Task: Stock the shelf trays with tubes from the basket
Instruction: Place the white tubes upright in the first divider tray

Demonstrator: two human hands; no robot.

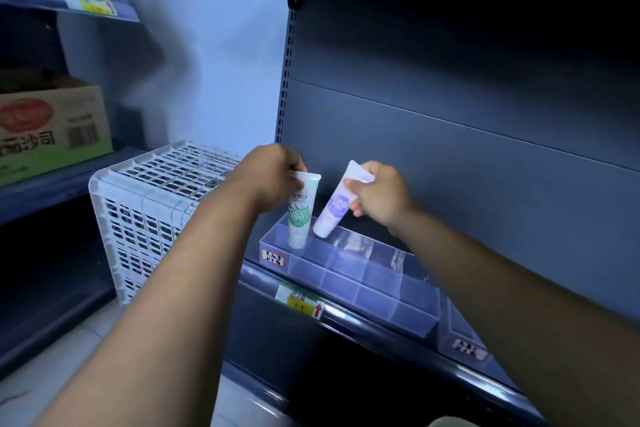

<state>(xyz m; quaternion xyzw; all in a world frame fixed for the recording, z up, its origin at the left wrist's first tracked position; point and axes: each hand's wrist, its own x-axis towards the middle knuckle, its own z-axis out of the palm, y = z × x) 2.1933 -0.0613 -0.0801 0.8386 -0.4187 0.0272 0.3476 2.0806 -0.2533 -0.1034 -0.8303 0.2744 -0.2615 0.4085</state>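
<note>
a white tube with green print (pixel 300 215) is pinched at its crimped top by the left hand (pixel 273 177), fingers closed on it, and stands cap-down in the rear corner compartment of the clear plastic divided tray (pixel 381 291). a white tube with lilac print (pixel 334 210) is clamped near its top by the right hand (pixel 379 194) and is tilted, its cap just at the next compartment's rim; whether the cap is already inside cannot be told through the glare. the lilac tube is best brought upright before being lowered, so that the cap clears the thin divider wall and the green tube just beside it is not knocked. each tube should be let go only once seated. the front compartments are open and unobstructed; the dark blue shelf back panel (pixel 450 135) lies close behind the hands, so withdrawal is best made upward and toward the body. the white slotted plastic basket (pixel 145 204) sits to the left, near the tray.
</note>
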